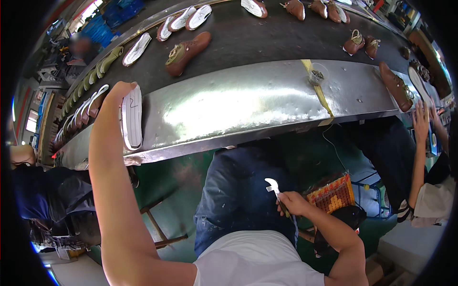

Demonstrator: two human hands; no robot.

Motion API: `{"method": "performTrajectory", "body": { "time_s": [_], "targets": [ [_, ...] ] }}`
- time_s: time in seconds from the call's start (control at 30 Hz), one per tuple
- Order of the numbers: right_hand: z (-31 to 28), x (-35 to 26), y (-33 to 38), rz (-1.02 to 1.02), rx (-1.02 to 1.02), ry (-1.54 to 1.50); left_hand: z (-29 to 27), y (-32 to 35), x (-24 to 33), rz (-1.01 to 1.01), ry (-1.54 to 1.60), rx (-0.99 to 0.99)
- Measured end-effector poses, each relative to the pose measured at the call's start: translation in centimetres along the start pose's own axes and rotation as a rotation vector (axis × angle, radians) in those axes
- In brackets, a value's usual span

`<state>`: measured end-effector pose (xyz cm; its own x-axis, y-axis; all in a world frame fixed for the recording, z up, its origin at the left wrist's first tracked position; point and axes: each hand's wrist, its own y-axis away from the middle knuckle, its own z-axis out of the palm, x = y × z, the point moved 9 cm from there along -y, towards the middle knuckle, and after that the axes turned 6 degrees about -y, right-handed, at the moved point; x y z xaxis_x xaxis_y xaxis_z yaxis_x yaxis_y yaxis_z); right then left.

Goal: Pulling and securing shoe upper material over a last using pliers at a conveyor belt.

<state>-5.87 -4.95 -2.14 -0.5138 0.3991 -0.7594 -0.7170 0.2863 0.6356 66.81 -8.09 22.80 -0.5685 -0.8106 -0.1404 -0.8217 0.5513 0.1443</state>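
- Grasping the far end of a white-soled shoe (pixel 132 119), the person's left hand (pixel 123 89) has its fingers mostly hidden; the shoe stands sole toward the wearer, its near end at the front edge of the metal bench (pixel 229 102).
- The right hand (pixel 292 202) clenches the handle of a hooked tool (pixel 272 184), its pale head pointing up, over the lap and well apart from the bench edge.
- Open room lies right of the shoe, where shiny metal runs to a yellow strap (pixel 325 101) crossing the bench.
- Behind the metal spreads a dark belt (pixel 262 45); a brown laced shoe (pixel 195 46) lies on it, near the metal's back edge.
- Left of the shoe, a row of shoes (pixel 83 114) stands close to the forearm, hemming that side; olive shoes (pixel 98 71) line up beyond.
- At the bench's right end, a co-worker's hand (pixel 421 121) is near a brown shoe (pixel 395 86).
- Below the bench, a patterned mat (pixel 331 194) sits right of the lap.
- A clear cup (pixel 312 81) by the strap contains small dark bits, too small to identify.
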Motion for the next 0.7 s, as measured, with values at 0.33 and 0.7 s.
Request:
{"method": "performTrajectory", "body": {
  "time_s": [0.33,0.7],
  "targets": [
    [-0.7,1.8,1.0,0.078,0.070,-0.151,-5.5,27.5,11.3,0.681,1.394,-0.197],
    [-2.5,5.6,2.8,0.046,0.454,-0.615,19.9,49.0,16.6,0.835,0.643,-0.497]
  ]
}}
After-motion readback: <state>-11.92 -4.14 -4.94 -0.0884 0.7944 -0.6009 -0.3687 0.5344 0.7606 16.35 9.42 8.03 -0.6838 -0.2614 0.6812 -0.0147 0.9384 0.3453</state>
